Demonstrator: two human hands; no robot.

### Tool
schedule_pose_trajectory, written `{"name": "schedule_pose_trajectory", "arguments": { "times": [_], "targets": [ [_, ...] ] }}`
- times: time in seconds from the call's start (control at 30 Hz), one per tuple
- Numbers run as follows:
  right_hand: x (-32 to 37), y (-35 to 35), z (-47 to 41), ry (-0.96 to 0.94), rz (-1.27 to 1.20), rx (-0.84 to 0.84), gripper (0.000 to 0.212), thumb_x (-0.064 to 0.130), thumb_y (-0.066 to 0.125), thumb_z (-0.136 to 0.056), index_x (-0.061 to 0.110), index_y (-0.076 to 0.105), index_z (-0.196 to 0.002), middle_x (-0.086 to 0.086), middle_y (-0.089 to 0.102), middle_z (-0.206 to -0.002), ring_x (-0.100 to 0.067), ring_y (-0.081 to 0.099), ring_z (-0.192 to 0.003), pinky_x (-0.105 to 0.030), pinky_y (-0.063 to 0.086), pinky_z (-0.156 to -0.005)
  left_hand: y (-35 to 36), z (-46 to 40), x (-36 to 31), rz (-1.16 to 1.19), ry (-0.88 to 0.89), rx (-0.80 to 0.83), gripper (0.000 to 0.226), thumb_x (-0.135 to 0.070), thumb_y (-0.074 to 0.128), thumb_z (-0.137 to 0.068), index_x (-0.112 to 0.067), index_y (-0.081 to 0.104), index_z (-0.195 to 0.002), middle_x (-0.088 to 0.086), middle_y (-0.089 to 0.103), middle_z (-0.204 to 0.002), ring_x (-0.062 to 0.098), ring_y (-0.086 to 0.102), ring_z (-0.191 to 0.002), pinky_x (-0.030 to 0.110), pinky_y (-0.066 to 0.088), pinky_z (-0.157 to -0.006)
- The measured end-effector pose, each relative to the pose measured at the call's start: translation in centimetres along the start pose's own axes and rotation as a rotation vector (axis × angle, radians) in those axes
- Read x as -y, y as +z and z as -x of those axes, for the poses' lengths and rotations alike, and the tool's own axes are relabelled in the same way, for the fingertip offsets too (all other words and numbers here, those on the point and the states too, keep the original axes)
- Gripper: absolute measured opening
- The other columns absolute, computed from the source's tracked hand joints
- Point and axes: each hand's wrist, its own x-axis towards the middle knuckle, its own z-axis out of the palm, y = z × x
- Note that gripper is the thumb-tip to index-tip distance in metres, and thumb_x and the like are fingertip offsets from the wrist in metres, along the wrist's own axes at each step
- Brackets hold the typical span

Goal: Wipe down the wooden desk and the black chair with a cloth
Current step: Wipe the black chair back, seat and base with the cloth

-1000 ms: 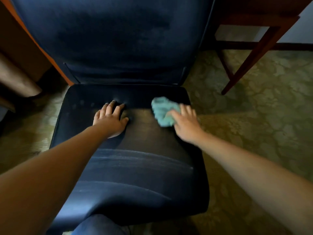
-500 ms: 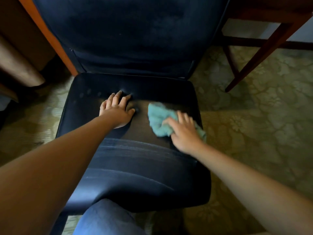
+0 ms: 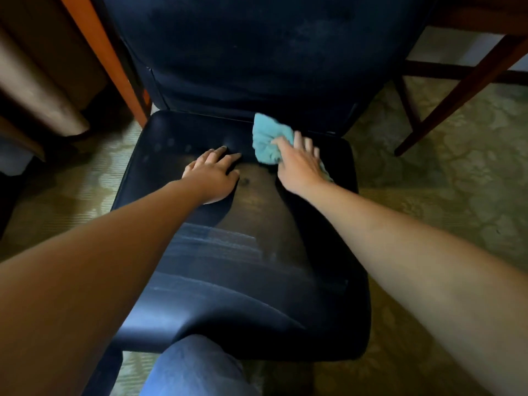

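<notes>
The black chair [image 3: 245, 281] fills the middle of the view, its seat below me and its backrest [image 3: 257, 47] rising behind. My left hand [image 3: 213, 175] rests flat on the seat near its middle, fingers spread. Just to its right, my right hand [image 3: 300, 161] holds a bunched light-blue cloth [image 3: 267, 141] against the rear of the seat, close to the backrest, with the thumb over the cloth. Part of the cloth sticks out under the palm on the right side.
A dark wooden frame with slanted legs [image 3: 457, 90] stands at the right behind the chair. An orange wooden edge [image 3: 108, 58] runs down at the left by the backrest. Patterned green carpet [image 3: 443, 195] lies around. My knee in blue jeans [image 3: 194, 370] touches the seat's front.
My right hand has slid the cloth from the seat's middle right back toward the backrest. My left hand has stayed planted on the seat. The view has shifted slightly.
</notes>
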Motion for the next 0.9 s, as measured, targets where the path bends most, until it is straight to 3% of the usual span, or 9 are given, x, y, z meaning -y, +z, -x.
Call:
{"name": "schedule_pose_trajectory", "arguments": {
  "times": [0.1,0.23,0.37,0.43,0.53,0.63,0.77,0.9],
  "targets": [
    [1.2,0.4,-3.0,0.054,-0.005,0.012,0.043,0.013,0.051,-0.09,0.028,0.044,-0.13,-0.009,0.037,-0.138,-0.034,0.037,-0.126,-0.045,0.029,-0.108,-0.7,-0.6,0.7,0.034,-0.005,0.02,0.051,-0.045,0.025,-0.108,-0.046,0.017,-0.158,-0.009,0.003,-0.17,0.02,-0.003,-0.156,0.049,0.004,-0.123],
    [3.1,0.0,-0.9,0.034,-0.025,-0.024,0.048,0.009,0.051,-0.087,0.027,0.047,-0.131,-0.01,0.038,-0.137,-0.035,0.038,-0.123,-0.045,0.03,-0.106,-1.2,-0.4,1.5,0.086,0.018,0.023,0.051,-0.039,0.027,-0.109,-0.04,0.018,-0.16,-0.007,0.005,-0.17,0.02,0.0,-0.156,0.046,0.007,-0.124],
    [5.3,-0.3,6.7,-0.128,-0.108,0.132,0.051,0.007,0.05,-0.086,0.035,0.047,-0.129,-0.008,0.039,-0.136,-0.036,0.038,-0.123,-0.05,0.033,-0.106,-2.0,1.9,3.2,0.294,0.051,-0.1,0.05,-0.027,0.035,-0.109,-0.025,0.027,-0.158,0.001,0.025,-0.166,0.022,0.025,-0.151,0.033,0.02,-0.12],
    [6.0,-0.4,11.2,-0.174,-0.138,0.212,0.049,0.009,0.051,-0.088,0.038,0.044,-0.127,-0.008,0.035,-0.145,-0.036,0.033,-0.133,-0.053,0.029,-0.114,-1.6,3.6,4.7,0.239,0.043,-0.153,0.05,-0.026,0.037,-0.108,-0.02,0.029,-0.158,0.003,0.023,-0.167,0.023,0.021,-0.152,0.035,0.018,-0.123],
    [6.9,-0.5,16.3,-0.28,-0.146,0.244,0.047,0.01,0.053,-0.087,0.037,0.047,-0.125,-0.002,0.035,-0.142,-0.027,0.033,-0.131,-0.048,0.028,-0.115,-0.9,5.6,7.1,0.134,-0.049,-0.217,0.053,-0.031,0.038,-0.108,-0.018,0.029,-0.158,0.003,0.017,-0.168,0.026,0.012,-0.155,0.041,0.012,-0.126],
    [7.2,-0.5,18.4,-0.378,-0.147,0.211,0.045,0.01,0.054,-0.086,0.035,0.05,-0.124,0.0,0.039,-0.14,-0.024,0.036,-0.13,-0.047,0.032,-0.112,-0.9,7.1,9.2,0.125,-0.211,-0.306,0.053,-0.037,0.038,-0.107,-0.022,0.031,-0.157,0.002,0.018,-0.168,0.028,0.013,-0.154,0.047,0.015,-0.125],
    [6.7,0.1,15.1,-0.417,-0.058,0.198,0.044,0.012,0.05,-0.091,0.034,0.049,-0.129,-0.003,0.035,-0.148,-0.028,0.026,-0.139,-0.048,0.026,-0.117,-1.0,7.5,11.3,0.169,-0.268,-0.261,0.051,-0.032,0.042,-0.105,-0.033,0.034,-0.156,-0.001,0.021,-0.167,0.035,0.022,-0.149,0.048,0.022,-0.123],
    [8.5,1.3,5.4,-0.228,0.011,0.032,0.048,0.013,0.051,-0.088,0.03,0.05,-0.132,-0.008,0.04,-0.14,-0.034,0.036,-0.127,-0.048,0.033,-0.104,-1.8,6.6,12.0,0.178,-0.261,-0.241,0.051,-0.028,0.046,-0.103,-0.034,0.038,-0.153,0.003,0.028,-0.162,0.036,0.027,-0.144,0.048,0.027,-0.118]
  ]
}}
